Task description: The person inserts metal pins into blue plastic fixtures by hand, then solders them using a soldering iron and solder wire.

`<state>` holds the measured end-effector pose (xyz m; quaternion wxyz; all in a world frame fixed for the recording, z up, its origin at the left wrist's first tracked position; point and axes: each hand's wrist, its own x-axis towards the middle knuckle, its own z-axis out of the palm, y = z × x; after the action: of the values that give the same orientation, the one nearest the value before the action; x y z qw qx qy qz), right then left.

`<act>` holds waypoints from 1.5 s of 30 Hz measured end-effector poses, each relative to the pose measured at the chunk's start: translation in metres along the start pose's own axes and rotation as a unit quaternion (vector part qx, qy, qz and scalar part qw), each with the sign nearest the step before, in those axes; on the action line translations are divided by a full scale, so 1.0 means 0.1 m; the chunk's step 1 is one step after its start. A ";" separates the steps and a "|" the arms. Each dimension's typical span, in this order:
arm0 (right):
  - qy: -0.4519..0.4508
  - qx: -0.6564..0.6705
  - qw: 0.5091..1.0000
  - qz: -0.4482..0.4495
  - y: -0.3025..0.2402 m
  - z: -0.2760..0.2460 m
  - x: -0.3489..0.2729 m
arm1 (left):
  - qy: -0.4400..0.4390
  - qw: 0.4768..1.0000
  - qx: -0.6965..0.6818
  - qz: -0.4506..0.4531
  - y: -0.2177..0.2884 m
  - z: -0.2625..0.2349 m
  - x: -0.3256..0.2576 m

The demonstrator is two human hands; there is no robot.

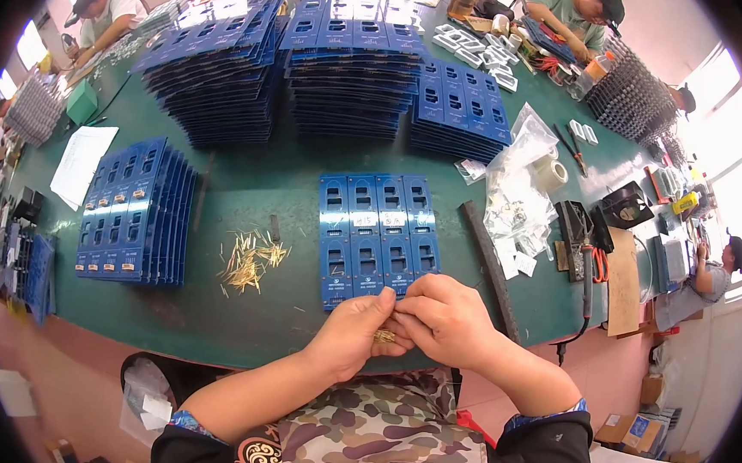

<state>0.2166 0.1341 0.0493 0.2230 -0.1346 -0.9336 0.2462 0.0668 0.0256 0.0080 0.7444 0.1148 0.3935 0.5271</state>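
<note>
My left hand (351, 333) is cupped at the table's near edge and holds a small bunch of thin brass pins (383, 336). My right hand (447, 318) meets it from the right, fingertips pinched at the pins. Just beyond both hands lies a blue circuit panel (375, 232) with two rows of rectangular cut-outs. A loose pile of the same brass pins (250, 260) lies on the green table (280, 182) to the left of the panel.
Stacks of blue panels stand at the left (136, 211) and across the back (349, 58). A clear plastic bag (516, 186), a tape roll (552, 171), a soldering iron (588, 264) and a dark bar (489, 266) lie to the right. Other people work around the table.
</note>
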 end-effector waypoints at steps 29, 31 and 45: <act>-0.068 0.008 0.970 0.232 0.66 -0.26 0.06 | 0.005 0.999 0.023 -0.048 0.05 -0.09 -0.02; -0.074 0.006 0.968 0.238 0.65 -0.27 0.07 | 0.009 0.999 0.021 -0.049 0.04 -0.09 -0.02; -0.068 -0.022 0.982 0.172 0.65 -0.21 0.05 | -0.003 0.999 0.007 -0.044 0.05 -0.09 -0.02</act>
<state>0.2315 0.1987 0.0340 0.1098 -0.2813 -0.9147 0.2686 0.0566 0.0241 0.0056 0.7669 0.1039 0.3996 0.4913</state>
